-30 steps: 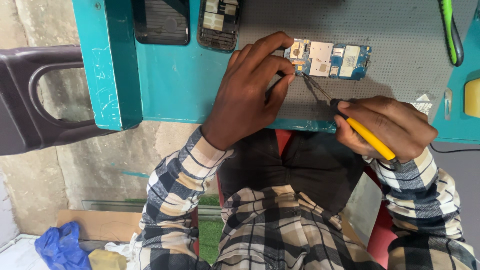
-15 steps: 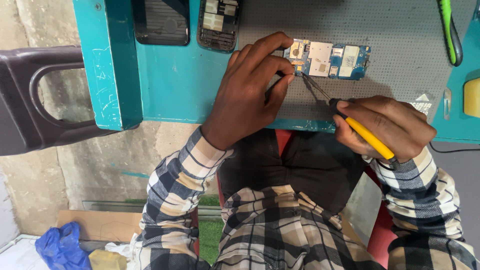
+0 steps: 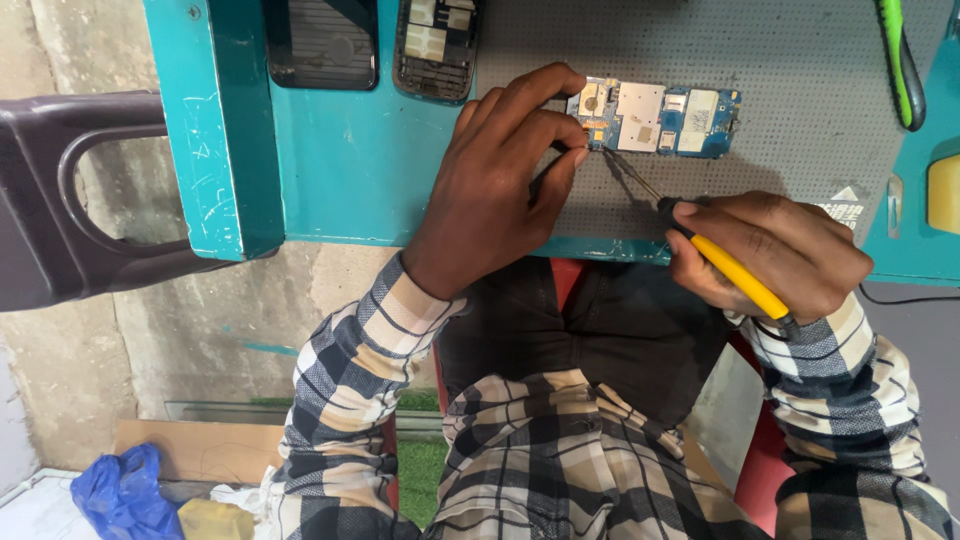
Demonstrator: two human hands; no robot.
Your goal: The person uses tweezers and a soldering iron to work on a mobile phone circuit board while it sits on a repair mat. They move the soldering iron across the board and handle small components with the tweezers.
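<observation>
Now the left hand (image 3: 495,190) pins the board (image 3: 655,118) flat on the grey mat (image 3: 800,60) of the desk (image 3: 350,170), fingertips pinching its left end, while the right hand's (image 3: 775,255) grip is wrapped around a yellow screwdriver (image 3: 725,265), tip at the board's lower edge. Thin, light, stiff and likely fragile: best held by its edges.

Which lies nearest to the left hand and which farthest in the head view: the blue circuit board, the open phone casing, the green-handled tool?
1. Blue circuit board, touched by the left hand.
2. Open phone casing, just above the hand.
3. Green-handled tool, at the far right edge.
</observation>
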